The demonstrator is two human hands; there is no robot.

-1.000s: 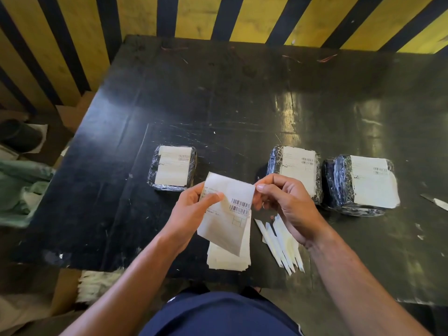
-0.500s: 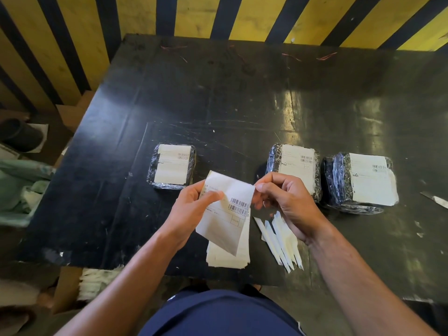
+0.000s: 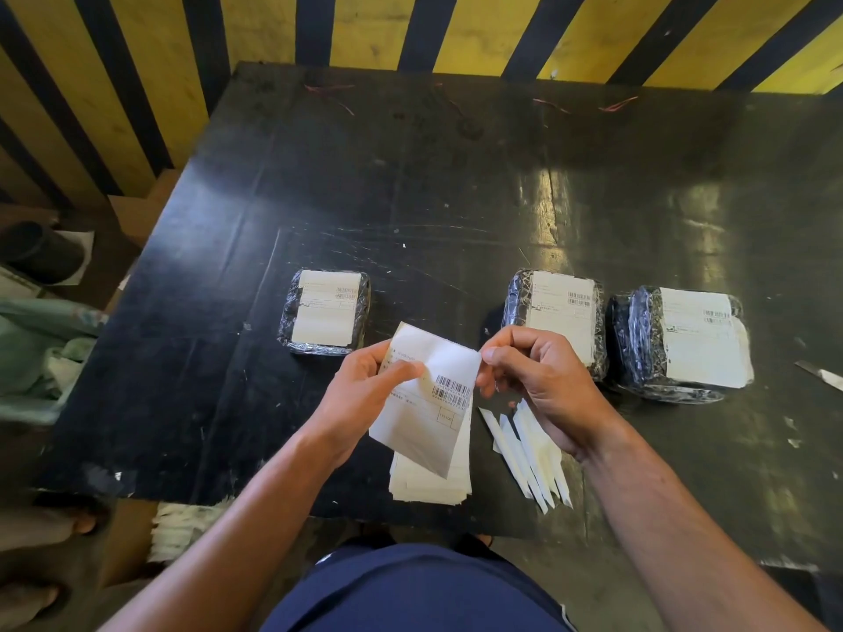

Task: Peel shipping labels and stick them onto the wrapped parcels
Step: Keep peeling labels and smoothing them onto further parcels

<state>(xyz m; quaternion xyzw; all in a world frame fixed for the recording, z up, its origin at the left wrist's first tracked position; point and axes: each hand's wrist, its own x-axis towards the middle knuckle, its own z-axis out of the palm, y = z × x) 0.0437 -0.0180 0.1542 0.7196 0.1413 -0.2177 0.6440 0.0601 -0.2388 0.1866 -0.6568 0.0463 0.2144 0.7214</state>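
Scratched, glossy black desk point(image 3: 410, 184) set against a wall of yellow boards with black diagonal stripes point(image 3: 150, 84). Thin red threads point(image 3: 616, 104) lie near its far edge. Left of the desk: a black cylindrical container point(image 3: 39, 250), crumpled pale green fabric point(image 3: 41, 353), brown cardboard point(image 3: 146, 207).

Your left hand point(image 3: 365, 394) grips a white barcoded shipping label point(image 3: 429, 403) by its upper left edge, thumb across its face; your right hand point(image 3: 543, 385) pinches its upper right corner. Beneath it, a stack of white label sheets point(image 3: 433, 483) lies on the scuffed black table point(image 3: 410, 184), beside white peeled backing strips point(image 3: 524, 453). Three labelled parcels wrapped in black film stand beyond: left point(image 3: 325, 311), middle point(image 3: 559, 312), right point(image 3: 679, 342).
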